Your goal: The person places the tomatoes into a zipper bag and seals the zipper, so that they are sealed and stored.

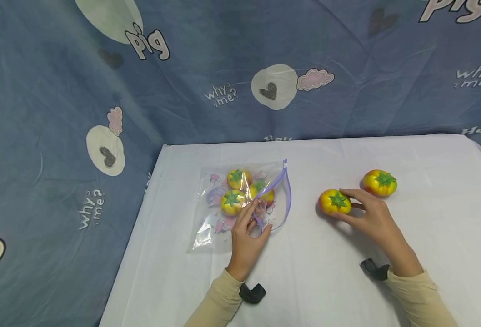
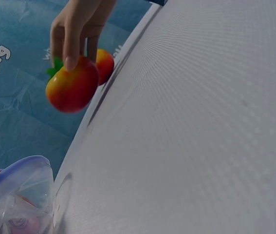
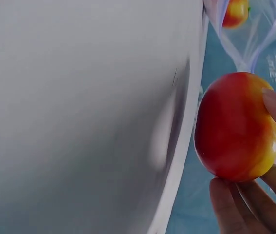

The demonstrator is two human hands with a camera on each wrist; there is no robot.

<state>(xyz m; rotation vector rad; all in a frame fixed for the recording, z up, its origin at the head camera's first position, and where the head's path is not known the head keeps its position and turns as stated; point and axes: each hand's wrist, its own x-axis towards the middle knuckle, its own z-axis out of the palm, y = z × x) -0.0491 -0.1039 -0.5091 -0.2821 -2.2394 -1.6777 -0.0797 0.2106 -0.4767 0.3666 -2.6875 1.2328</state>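
Note:
My left hand (image 1: 246, 240) holds the purple zip edge of a clear plastic zip bag (image 1: 207, 236) on the table, and the bag's mouth gapes to the right. Inside the bag are a front toy fruit (image 1: 232, 203), one behind it (image 1: 238, 179) and one near the mouth (image 1: 268, 196). To the right, my right hand (image 1: 371, 218) pinches a red-and-yellow toy fruit (image 1: 333, 202) with a green star-shaped leaf top between thumb and fingers. In the right wrist view this held fruit (image 3: 237, 126) shows its red underside. Beyond that hand, another such fruit (image 1: 378, 183) lies on the table.
A white cloth covers the table (image 1: 306, 281). Blue printed fabric (image 1: 207, 54) hangs behind and to the left. Each wrist wears a black mount, one on the left (image 1: 253, 294) and one on the right (image 1: 374, 269).

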